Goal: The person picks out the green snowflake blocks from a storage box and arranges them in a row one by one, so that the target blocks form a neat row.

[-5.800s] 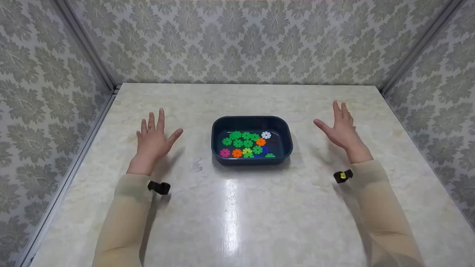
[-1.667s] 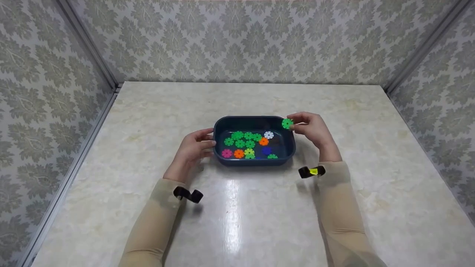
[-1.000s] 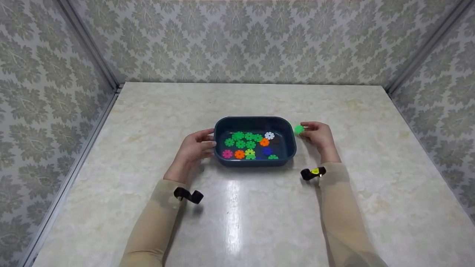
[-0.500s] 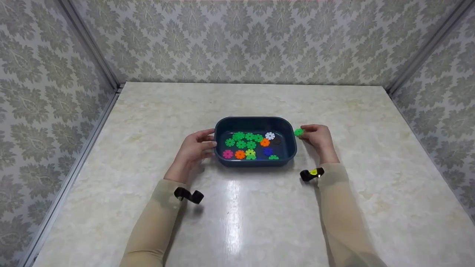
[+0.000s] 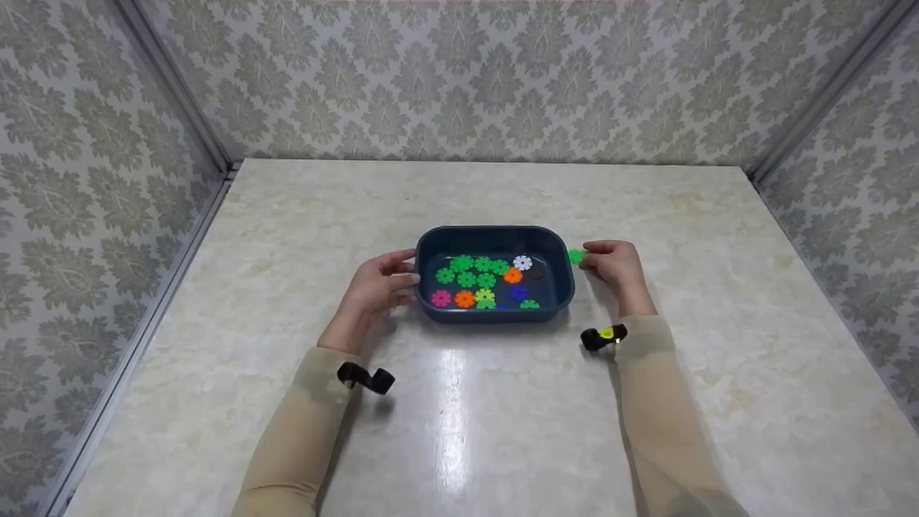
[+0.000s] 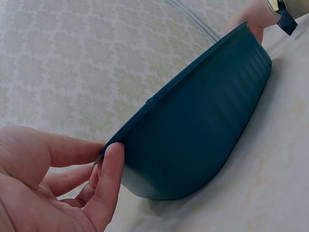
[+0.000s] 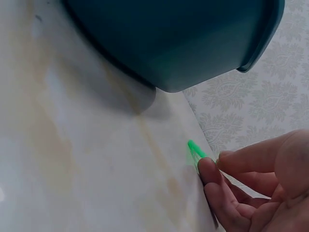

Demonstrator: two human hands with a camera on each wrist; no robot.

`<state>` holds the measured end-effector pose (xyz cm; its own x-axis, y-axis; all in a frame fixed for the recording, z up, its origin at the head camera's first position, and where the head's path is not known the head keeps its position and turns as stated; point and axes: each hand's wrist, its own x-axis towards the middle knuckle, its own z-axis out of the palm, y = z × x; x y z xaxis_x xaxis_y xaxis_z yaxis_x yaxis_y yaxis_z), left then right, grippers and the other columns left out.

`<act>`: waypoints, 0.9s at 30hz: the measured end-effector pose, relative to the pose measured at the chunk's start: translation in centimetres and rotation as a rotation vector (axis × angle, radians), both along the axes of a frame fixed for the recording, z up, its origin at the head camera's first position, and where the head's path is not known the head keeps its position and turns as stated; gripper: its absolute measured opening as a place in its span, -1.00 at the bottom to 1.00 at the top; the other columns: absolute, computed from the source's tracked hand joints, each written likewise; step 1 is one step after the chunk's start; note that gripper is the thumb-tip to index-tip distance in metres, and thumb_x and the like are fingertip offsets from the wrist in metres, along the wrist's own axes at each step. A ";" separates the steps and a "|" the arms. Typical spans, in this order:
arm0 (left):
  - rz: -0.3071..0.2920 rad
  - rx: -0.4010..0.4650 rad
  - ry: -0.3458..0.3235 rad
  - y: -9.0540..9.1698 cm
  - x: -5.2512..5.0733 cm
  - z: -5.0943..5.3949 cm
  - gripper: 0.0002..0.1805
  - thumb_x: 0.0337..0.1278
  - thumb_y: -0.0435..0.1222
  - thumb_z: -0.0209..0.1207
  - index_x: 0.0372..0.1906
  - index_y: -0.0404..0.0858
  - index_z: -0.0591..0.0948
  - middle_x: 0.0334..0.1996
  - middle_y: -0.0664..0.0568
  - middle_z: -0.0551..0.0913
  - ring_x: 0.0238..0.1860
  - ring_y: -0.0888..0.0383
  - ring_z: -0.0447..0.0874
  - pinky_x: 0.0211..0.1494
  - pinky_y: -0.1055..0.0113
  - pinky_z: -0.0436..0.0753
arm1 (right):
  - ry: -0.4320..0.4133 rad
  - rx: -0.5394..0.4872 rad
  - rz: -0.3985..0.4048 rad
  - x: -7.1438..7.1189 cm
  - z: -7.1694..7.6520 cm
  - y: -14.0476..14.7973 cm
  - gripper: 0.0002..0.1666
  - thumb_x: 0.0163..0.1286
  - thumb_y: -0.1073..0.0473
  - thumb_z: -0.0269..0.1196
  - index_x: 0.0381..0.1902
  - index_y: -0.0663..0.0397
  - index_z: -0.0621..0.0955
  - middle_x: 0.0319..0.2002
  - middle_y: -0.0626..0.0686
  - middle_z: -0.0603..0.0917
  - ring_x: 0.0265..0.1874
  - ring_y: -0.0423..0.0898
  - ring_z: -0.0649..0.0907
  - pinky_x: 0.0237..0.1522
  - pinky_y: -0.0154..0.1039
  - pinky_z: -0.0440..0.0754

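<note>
A dark blue plastic box (image 5: 495,316) stands on the table with several flower-shaped interlocking discs inside: green ones (image 5: 467,279), a white one (image 5: 523,263), orange ones (image 5: 464,299), a pink one (image 5: 441,298) and a blue one (image 5: 518,293). My left hand (image 5: 375,287) pinches the box's left rim; its grip shows closely in the left wrist view. Right of the box, low at the tabletop, my right hand (image 5: 616,269) pinches one green disc (image 7: 194,149) between thumb and fingers. Seen in the right wrist view, that disc is tilted nearly edge-on and partly covered by the fingertips.
A pale marble-patterned table (image 5: 287,194) carries everything. Patterned wall panels (image 5: 452,79) rise behind it and on both sides, joined by grey metal frame strips (image 5: 172,86). Each sleeve bears a black wrist camera (image 5: 366,378).
Both hands came in from the sides. The left took the box's rim; the right lifted a green disc out and lowered it beside the box's right end, recently only tilting it slightly.
</note>
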<state>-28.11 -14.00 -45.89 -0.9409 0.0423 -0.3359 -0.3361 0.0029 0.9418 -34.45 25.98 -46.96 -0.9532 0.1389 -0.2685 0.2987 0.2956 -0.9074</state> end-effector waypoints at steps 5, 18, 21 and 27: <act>-0.007 0.003 0.004 -0.1 0.1 0.0 -0.37 0.31 -0.47 0.25 0.46 -0.13 0.48 0.17 -0.09 0.51 -0.18 0.18 0.62 -0.24 0.38 0.75 | -0.026 0.023 -0.002 0.0 0.1 0.0 -0.51 0.55 0.28 0.14 0.39 0.23 0.52 0.32 0.28 0.59 -0.39 -0.35 0.71 -0.22 -0.51 0.64; -0.006 0.016 -0.004 0.0 0.0 0.0 -0.35 0.30 -0.48 0.25 0.47 -0.14 0.47 0.16 -0.09 0.50 -0.18 0.19 0.62 -0.26 0.39 0.74 | -0.019 -0.017 -0.048 0.0 0.5 0.3 -0.50 0.58 0.19 0.13 0.42 0.12 0.52 0.28 0.24 0.60 -0.30 -0.32 0.72 -0.12 -0.42 0.70; -0.007 0.016 -0.002 0.0 0.0 -0.1 -0.35 0.31 -0.48 0.25 0.47 -0.15 0.46 0.15 -0.08 0.50 -0.18 0.19 0.61 -0.26 0.39 0.74 | 0.003 -0.042 -0.056 0.0 1.1 0.1 -0.49 0.57 0.16 0.17 0.42 0.10 0.51 0.26 0.18 0.61 -0.22 -0.30 0.71 0.01 -0.37 0.69; -0.001 0.014 -0.012 -0.1 -0.1 -0.1 -0.36 0.31 -0.48 0.25 0.46 -0.13 0.47 0.15 -0.07 0.50 -0.13 0.17 0.60 -0.24 0.37 0.74 | 0.104 -0.155 -0.064 0.5 2.7 -0.7 -0.47 0.51 0.19 0.25 0.38 0.18 0.53 -0.07 -0.09 0.65 -0.22 -0.30 0.72 -0.04 -0.41 0.69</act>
